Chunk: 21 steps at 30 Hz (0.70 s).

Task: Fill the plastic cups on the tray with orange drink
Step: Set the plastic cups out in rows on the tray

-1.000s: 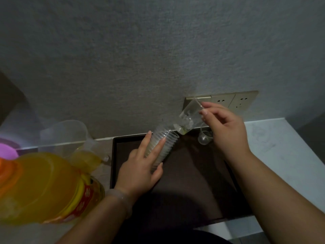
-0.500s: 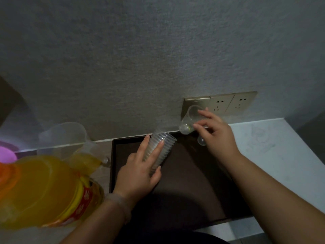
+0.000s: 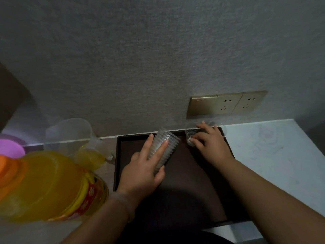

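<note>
A dark brown tray [image 3: 184, 182] lies on the white counter against the wall. My left hand [image 3: 142, 168] grips a tilted stack of clear plastic cups [image 3: 165, 147] over the tray's far left part. My right hand [image 3: 209, 143] holds a single clear cup [image 3: 190, 136] down at the tray's far right corner. Another clear cup [image 3: 222, 127] stands just behind that hand, partly hidden. A big bottle of orange drink [image 3: 47, 187] with an orange cap lies close at the lower left.
A clear plastic jug [image 3: 70, 134] with some orange liquid stands left of the tray. A pink lid [image 3: 10, 148] shows at the far left. Gold wall sockets [image 3: 228, 104] sit above the tray's corner. White counter [image 3: 274, 155] extends to the right.
My right hand has lowered the single cup from up near the sockets down to the tray's far right corner. My left hand keeps the stack in about the same spot.
</note>
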{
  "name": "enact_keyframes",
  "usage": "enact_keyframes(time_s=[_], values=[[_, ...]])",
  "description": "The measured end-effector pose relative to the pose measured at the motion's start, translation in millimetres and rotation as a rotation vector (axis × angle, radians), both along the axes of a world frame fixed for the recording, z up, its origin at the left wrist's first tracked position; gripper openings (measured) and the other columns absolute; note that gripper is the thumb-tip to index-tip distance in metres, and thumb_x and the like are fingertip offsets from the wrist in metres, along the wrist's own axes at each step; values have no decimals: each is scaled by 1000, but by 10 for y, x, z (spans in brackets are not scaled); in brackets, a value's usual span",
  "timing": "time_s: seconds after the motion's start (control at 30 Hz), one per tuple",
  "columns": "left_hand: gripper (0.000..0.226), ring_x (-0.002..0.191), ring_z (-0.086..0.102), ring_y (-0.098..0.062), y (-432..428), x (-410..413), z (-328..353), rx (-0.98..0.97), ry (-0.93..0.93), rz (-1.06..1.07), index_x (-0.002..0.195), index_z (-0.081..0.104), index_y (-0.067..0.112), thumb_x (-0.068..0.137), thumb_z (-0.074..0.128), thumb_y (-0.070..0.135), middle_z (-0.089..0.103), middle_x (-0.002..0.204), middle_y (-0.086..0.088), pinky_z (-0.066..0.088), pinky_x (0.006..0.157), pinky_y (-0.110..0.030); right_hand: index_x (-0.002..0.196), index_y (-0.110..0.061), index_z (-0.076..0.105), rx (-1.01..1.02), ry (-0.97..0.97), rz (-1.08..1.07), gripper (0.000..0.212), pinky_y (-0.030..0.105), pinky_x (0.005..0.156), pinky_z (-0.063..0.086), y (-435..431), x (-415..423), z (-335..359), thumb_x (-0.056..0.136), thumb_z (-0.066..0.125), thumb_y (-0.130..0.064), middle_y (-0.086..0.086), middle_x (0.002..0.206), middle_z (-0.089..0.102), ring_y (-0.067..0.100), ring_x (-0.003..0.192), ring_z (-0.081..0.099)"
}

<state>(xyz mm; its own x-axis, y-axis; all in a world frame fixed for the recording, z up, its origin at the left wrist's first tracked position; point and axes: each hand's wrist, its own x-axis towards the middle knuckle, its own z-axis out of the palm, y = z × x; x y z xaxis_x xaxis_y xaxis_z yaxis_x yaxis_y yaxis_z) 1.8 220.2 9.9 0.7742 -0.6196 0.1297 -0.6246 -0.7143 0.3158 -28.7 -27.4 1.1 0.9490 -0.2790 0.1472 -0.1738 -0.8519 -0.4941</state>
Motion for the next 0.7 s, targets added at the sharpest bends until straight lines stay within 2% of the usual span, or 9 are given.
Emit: enact_keyframes(time_s=[0.1,0.27,0.4,0.7], values=[[79,93,62,-27,4,9,5,11,-24,8,146,8,50,75,42,53,18,153,2,52,47,-33,101,-15,74,-15,10,-13,19,47,120,2,-24,7,5,90,65,-27,3,139,53,20,142,30],[80,98,60,-28,10,4,-16,2,-35,-17,145,-1,52,77,40,54,13,154,3,53,50,-35,100,-17,74,-41,5,-21,18,50,120,4,-35,1,2,90,64,-29,1,133,57,20,142,30],[81,93,63,-28,3,3,-1,6,-58,-13,147,5,48,75,43,52,20,153,-1,52,47,-34,98,-18,75,-50,3,-25,16,52,119,4,-34,-6,28,90,64,-27,2,133,58,20,142,30],[80,89,63,-28,5,-10,37,19,-57,-22,148,9,46,76,43,52,22,152,-2,51,44,-32,94,-18,77,-77,-39,-36,12,53,118,10,-4,-6,78,86,70,-24,3,127,62,22,138,37]])
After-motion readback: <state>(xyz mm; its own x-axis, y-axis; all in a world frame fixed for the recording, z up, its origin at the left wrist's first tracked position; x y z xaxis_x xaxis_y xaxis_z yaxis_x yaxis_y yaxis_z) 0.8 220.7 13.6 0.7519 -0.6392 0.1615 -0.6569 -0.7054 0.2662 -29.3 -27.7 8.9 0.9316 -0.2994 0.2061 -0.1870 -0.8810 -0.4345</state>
